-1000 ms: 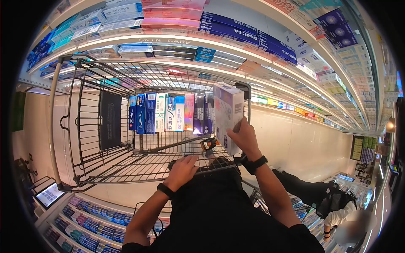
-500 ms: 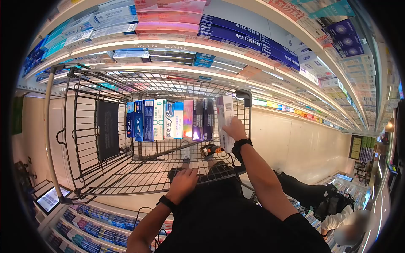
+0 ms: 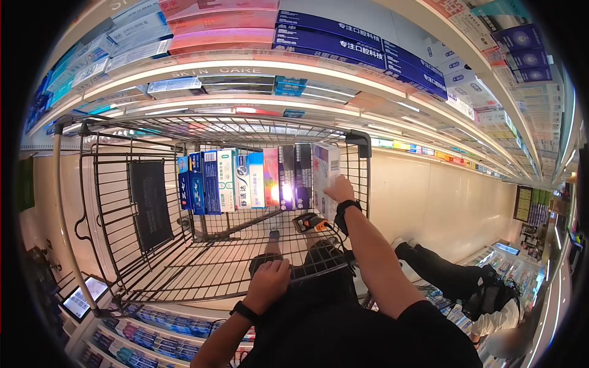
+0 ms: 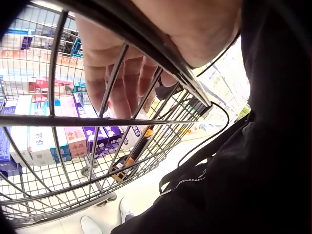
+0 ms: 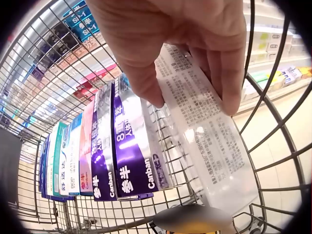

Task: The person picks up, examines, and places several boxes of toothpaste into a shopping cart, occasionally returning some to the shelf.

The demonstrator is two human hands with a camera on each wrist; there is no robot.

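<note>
My right hand grips a white toothpaste box by its upper edge, thumb on one side and fingers on the other. That box stands upright inside the wire shopping cart, at the right end of a row. Beside it, with a narrow gap, are two dark purple toothpaste boxes. Further left in the row come a pink box, a white-and-blue box and several blue ones. My left hand rests on the cart's near rim, its fingers hanging loosely inside the wires in the left wrist view.
Shelves of toothpaste boxes run along the cart's far side. A black-and-orange device with a cable shows below the white box. Another person with a black bag is at the lower right. A lit screen stands lower left.
My right hand has lowered the white box into the cart, straightening it beside the purple boxes. The left hand stays at the rim; the view has shifted slightly.
</note>
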